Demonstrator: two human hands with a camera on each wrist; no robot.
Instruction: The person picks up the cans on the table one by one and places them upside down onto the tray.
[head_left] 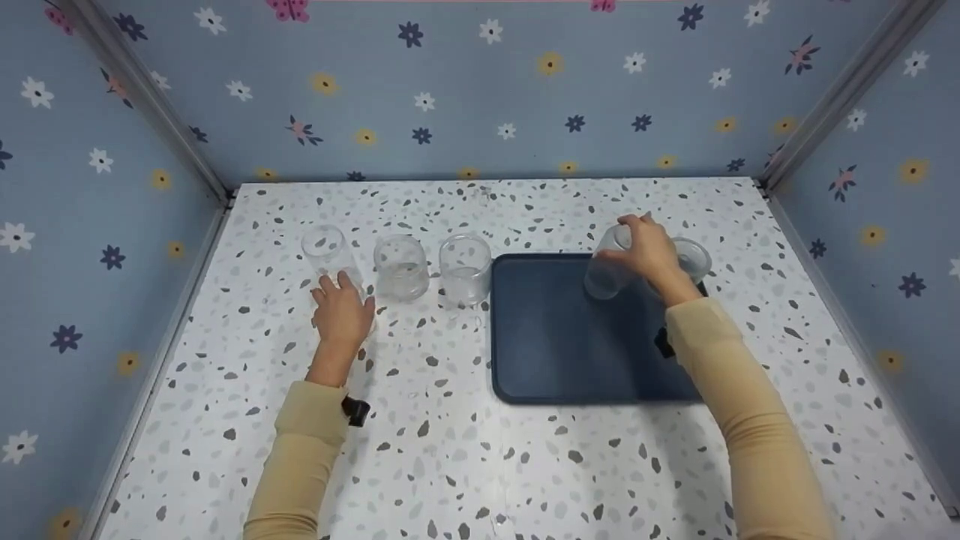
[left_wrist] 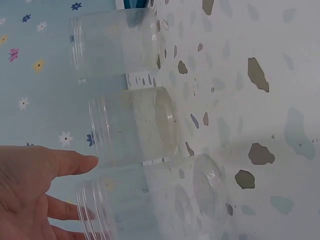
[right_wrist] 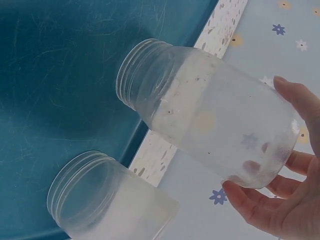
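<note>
My left hand [head_left: 343, 315] hovers around the mouth of a clear screw-neck jar [left_wrist: 145, 200] at the left end of a row, its thumb straight and its fingers loosely spread. Whether they touch the rim I cannot tell. Two other clear jars, the middle one [head_left: 402, 274] and the right one [head_left: 465, 274], stand upright beside it. Over the far side of the dark blue tray [head_left: 570, 345], my right hand [head_left: 649, 251] grips a clear jar [right_wrist: 210, 115] by its base, neck down and tilted. Another neck-down jar [right_wrist: 120, 200] is beside it, partly behind the right hand in the head view.
A speckled white tabletop [head_left: 435, 450] extends around the tray. Flower-patterned panels [head_left: 480, 90] enclose the back and both sides. The tray's raised rim lies just right of the row of jars.
</note>
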